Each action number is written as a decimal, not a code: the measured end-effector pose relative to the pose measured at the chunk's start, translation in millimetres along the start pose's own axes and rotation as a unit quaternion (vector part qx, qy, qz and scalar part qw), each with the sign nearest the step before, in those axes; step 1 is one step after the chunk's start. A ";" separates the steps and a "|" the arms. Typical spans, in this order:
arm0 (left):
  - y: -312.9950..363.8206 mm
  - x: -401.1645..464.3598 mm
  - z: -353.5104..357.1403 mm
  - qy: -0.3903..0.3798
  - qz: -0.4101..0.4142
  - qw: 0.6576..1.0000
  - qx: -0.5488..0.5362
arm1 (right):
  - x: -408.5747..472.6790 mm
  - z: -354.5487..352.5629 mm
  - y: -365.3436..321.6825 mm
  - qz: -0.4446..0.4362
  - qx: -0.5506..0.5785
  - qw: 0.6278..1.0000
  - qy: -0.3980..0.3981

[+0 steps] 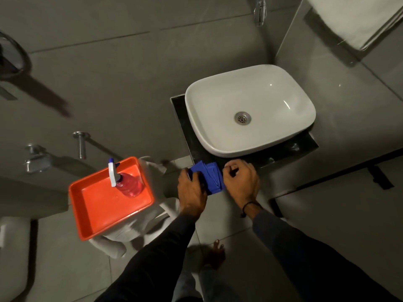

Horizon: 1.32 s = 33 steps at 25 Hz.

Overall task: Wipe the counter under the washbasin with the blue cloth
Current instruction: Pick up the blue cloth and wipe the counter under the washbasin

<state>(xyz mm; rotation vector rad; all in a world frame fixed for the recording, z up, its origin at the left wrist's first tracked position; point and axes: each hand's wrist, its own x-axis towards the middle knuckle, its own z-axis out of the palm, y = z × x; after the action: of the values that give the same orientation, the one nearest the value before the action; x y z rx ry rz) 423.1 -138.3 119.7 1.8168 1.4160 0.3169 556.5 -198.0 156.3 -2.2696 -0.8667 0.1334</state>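
The cloth (pixel 210 178), blue and folded, is seen just below the centre of the frame, at the near edge of the dark counter (pixel 181 110), below the white basin (pixel 218 101). Its left end is gripped by the left hand (pixel 192 190), whose fingers are curled over it. The right hand (pixel 241 182) is laid against the cloth's right side with fingers bent inward in a loose fist; whether the cloth is actually pinched by it cannot be told. A dark band (pixel 250 205) is worn at the right wrist. At lower left, an orange tray (pixel 93 205) is seen on a white seat, and a spray bottle (pixel 126 182) of pink liquid stands in it. A bare foot (pixel 214 256) is seen on the grey floor at lower centre.
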 end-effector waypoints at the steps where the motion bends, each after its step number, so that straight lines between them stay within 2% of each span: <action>1: 3.0 -4.5 6.9 0.007 0.024 0.999 0.029 | 11.4 -4.6 -4.0 -0.050 -0.013 0.998 0.040; 3: 5.6 -12.5 24.7 -0.023 0.095 0.984 0.151 | 41.9 -6.6 -15.8 -0.112 -0.031 0.991 0.063; 4: 5.8 -14.6 32.9 -0.051 0.106 0.974 0.193 | 58.7 -4.3 -21.8 -0.120 -0.048 0.991 0.043; 8: -4.5 -9.8 45.1 -0.121 0.106 0.947 0.278 | 110.0 19.2 -29.6 -0.068 -0.178 0.971 -0.143; 10: -11.3 -1.2 44.5 -0.132 0.119 0.940 0.291 | 122.4 33.6 -24.8 -0.058 -0.210 0.956 -0.194; 17: -28.5 52.9 19.8 -0.161 0.158 0.933 0.279 | 125.2 40.4 -18.3 -0.060 -0.217 0.956 -0.188; 22: -20.4 141.5 -18.8 -0.180 0.168 0.930 0.273 | 124.5 40.8 -19.8 -0.045 -0.226 0.956 -0.180; 27: -12.4 227.5 -51.1 -0.177 0.183 0.942 0.217 | 126.3 42.9 -19.0 -0.039 -0.239 0.952 -0.188; 33: -0.3 347.4 -84.5 -0.170 0.219 0.936 0.215 | 123.1 46.5 -17.1 -0.042 -0.238 0.958 -0.151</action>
<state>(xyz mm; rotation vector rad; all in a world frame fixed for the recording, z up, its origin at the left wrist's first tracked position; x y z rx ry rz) 489.7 211.1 82.9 2.4091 0.8725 -0.1018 627.1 -85.9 149.6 -2.6973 -1.2644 0.2617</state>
